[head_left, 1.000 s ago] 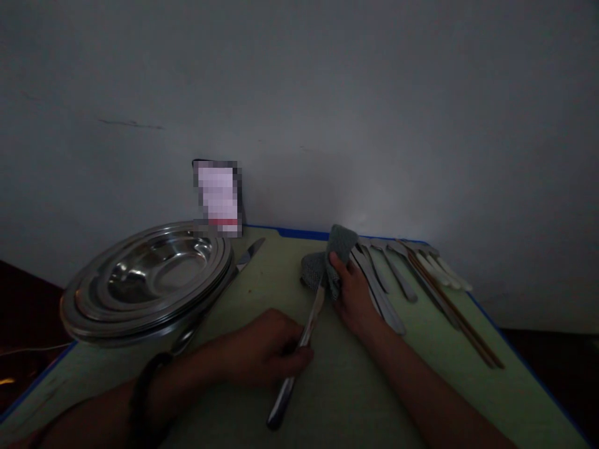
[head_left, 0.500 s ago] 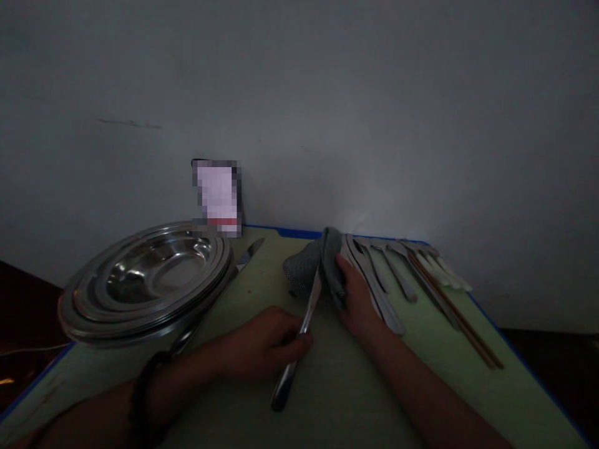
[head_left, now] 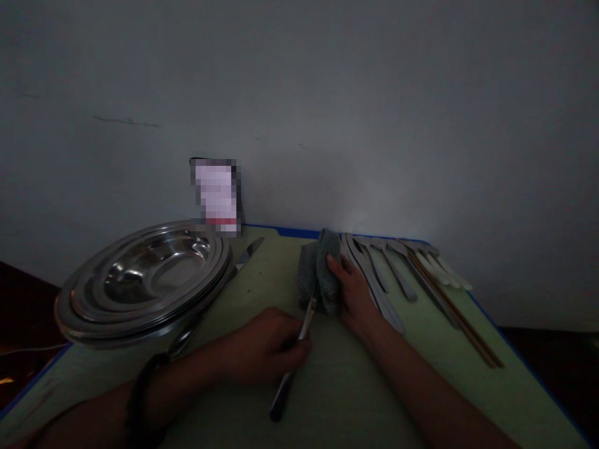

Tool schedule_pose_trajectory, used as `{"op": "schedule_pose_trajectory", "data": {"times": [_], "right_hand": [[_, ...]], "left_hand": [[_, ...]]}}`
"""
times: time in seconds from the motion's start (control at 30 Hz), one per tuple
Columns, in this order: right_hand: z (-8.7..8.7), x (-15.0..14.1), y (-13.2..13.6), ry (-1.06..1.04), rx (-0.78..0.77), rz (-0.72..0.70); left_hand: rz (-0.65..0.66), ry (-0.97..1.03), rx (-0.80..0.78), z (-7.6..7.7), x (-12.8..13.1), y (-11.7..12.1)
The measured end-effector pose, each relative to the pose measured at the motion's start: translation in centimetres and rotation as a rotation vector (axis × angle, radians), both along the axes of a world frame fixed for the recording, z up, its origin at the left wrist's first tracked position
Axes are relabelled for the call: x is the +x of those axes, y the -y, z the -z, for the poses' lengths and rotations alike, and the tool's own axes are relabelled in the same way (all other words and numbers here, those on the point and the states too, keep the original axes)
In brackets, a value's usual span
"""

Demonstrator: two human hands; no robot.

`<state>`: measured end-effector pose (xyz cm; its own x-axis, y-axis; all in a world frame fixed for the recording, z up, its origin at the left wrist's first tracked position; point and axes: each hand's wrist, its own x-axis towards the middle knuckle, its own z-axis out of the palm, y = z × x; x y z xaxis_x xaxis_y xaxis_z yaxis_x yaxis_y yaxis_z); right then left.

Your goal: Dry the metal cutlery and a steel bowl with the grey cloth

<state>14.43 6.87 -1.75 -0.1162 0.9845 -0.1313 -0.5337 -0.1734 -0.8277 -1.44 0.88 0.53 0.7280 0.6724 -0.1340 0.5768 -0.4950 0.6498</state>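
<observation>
My left hand (head_left: pixel 264 346) is closed around the handle of a metal table knife (head_left: pixel 289 369), which points up and away across the green table (head_left: pixel 327 399). Its blade end is wrapped inside a grey-green cloth (head_left: pixel 318 268). My right hand (head_left: pixel 358 296) grips that cloth, pinching it around the blade. Both hands sit near the middle of the table. A dark band is on my left wrist.
A stack of steel plates (head_left: pixel 145 280) stands at the left, with another knife (head_left: pixel 246 255) lying beside it. A row of spoons and cutlery (head_left: pixel 397 274) plus chopsticks (head_left: pixel 453 305) lies at the right. A small blurred card (head_left: pixel 216 196) leans on the wall.
The cloth has been drawn down and bunched tighter round the blade, covering more of it. My left hand and the knife shifted only slightly.
</observation>
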Motion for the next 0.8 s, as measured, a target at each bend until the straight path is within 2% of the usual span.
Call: {"op": "schedule_pose_trajectory", "data": {"times": [0.07, 0.2, 0.33, 0.57, 0.8], "right_hand": [[-0.03, -0.03, 0.0, -0.011, -0.034, -0.015], [-0.17, -0.01, -0.16, -0.107, -0.217, 0.053], [-0.22, 0.25, -0.34, -0.174, -0.324, 0.032], [-0.16, 0.41, -0.11, -0.109, -0.174, -0.008], [-0.08, 0.19, -0.23, -0.062, -0.171, 0.004]], "left_hand": [[-0.001, -0.006, 0.009, 0.02, 0.03, -0.03], [-0.002, -0.015, 0.009, 0.03, 0.1, -0.05], [0.007, 0.009, 0.032, 0.06, 0.08, 0.02], [0.014, 0.036, 0.027, 0.21, -0.03, 0.02], [-0.069, 0.059, -0.069, 0.13, -0.11, 0.05]]}}
